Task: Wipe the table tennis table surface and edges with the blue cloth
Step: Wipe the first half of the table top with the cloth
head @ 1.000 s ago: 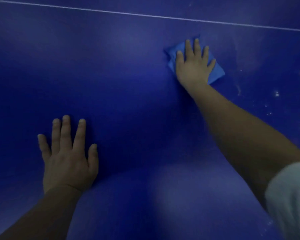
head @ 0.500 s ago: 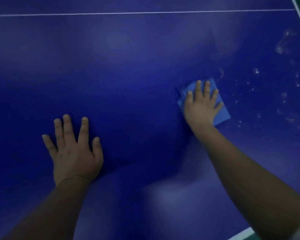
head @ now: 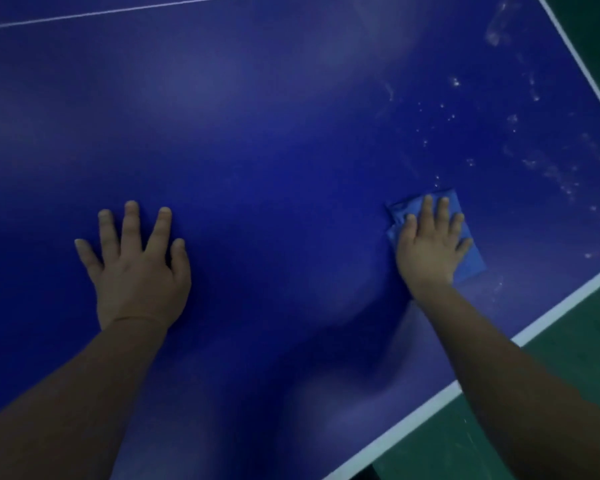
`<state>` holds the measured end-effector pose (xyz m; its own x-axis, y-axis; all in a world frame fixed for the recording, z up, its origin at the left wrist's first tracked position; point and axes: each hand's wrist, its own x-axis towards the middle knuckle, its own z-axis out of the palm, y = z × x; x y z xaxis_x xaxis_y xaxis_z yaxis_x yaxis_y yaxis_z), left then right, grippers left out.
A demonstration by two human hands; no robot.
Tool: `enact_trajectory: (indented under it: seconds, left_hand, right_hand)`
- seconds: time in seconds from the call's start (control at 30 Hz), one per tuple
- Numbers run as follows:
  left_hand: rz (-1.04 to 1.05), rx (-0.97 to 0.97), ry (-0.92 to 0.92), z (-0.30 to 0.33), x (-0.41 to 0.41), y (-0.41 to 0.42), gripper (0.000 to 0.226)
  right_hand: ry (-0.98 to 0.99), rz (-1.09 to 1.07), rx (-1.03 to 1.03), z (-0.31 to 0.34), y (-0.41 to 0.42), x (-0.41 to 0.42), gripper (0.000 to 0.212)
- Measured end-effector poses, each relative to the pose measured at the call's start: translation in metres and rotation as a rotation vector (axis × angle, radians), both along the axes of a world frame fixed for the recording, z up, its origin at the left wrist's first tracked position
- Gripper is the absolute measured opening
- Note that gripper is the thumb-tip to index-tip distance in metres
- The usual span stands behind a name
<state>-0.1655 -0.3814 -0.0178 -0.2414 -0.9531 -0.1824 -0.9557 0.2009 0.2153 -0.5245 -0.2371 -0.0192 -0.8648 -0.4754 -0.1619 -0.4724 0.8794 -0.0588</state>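
Note:
The dark blue table tennis table (head: 274,133) fills the view. A folded light blue cloth (head: 470,261) lies flat on it near the right front edge. My right hand (head: 428,247) presses on the cloth with fingers straight and spread, covering most of it. My left hand (head: 136,268) rests flat on the bare table surface to the left, fingers spread, holding nothing. White specks and smears (head: 520,140) dot the surface beyond and right of the cloth.
A white edge line (head: 551,317) runs along the table's near right side, and another white edge line (head: 575,53) borders the far right side. A thin white line (head: 84,13) crosses the top. Green floor (head: 568,358) lies beyond the edges.
My right hand has slid the cloth back toward me and the near right edge. The view has shifted so the table's corner edges and floor show. My left hand stays planted.

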Motion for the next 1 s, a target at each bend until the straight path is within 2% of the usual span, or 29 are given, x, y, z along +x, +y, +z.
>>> enact_trajectory:
  seconds: [0.07,0.1,0.23,0.3,0.4,0.5,0.57,0.6,0.63,0.67,0.77,0.8,0.83,0.9,1.0]
  left_hand:
    - [-0.011,-0.002,-0.026,0.001,-0.002,-0.001,0.057]
    - [-0.014,-0.001,-0.041,0.001,-0.004,0.0,0.058]
    - [-0.015,-0.001,-0.079,0.004,-0.007,0.001,0.058]
    - [-0.003,-0.02,-0.024,0.009,-0.012,0.006,0.058]
    - [-0.113,-0.028,0.074,0.014,-0.03,0.027,0.059]
    - [-0.329,0.008,0.137,0.011,-0.067,0.063,0.055]
    - [-0.455,0.032,0.132,0.007,-0.098,0.084,0.061]
    - [-0.51,0.044,0.124,0.004,-0.114,0.093,0.065]
    - [-0.549,0.049,0.119,0.0,-0.128,0.099,0.068]
    - [-0.57,0.041,0.11,-0.004,-0.14,0.103,0.069]
    - [-0.596,-0.02,0.041,-0.012,-0.155,0.105,0.068]
    - [-0.602,-0.036,0.025,-0.014,-0.156,0.105,0.068]
    - [-0.606,-0.045,0.016,-0.015,-0.156,0.105,0.067]
    - [-0.608,-0.035,0.004,-0.014,-0.154,0.105,0.066]
    - [-0.597,-0.031,0.019,-0.014,-0.156,0.105,0.065]
  right_hand:
    - [0.019,-0.01,-0.022,-0.003,-0.023,0.034,0.058]
    - [0.03,0.068,-0.041,-0.004,-0.036,0.057,0.058]
    - [-0.014,0.655,-0.058,-0.004,-0.03,0.129,0.062]
    - [0.007,0.727,-0.087,-0.008,0.004,0.104,0.058]
    - [0.068,0.491,-0.036,-0.012,0.066,0.031,0.059]
    - [-0.002,0.126,0.019,0.0,0.114,-0.044,0.069]
    - [-0.019,-0.095,-0.004,0.001,0.113,-0.053,0.062]
    - [0.018,-0.14,-0.009,0.001,0.105,-0.04,0.059]
    - [0.095,-0.097,-0.046,-0.002,0.097,-0.019,0.057]
    - [0.138,0.044,-0.088,-0.006,0.09,0.008,0.056]
    - [0.048,0.764,-0.068,-0.012,0.11,0.085,0.053]
    - [0.005,0.898,-0.075,-0.011,0.122,0.076,0.053]
    - [-0.005,0.932,-0.089,-0.01,0.132,0.05,0.053]
    - [0.088,0.737,-0.071,-0.017,0.148,-0.017,0.054]
    - [0.086,0.109,0.003,-0.006,0.163,-0.121,0.066]
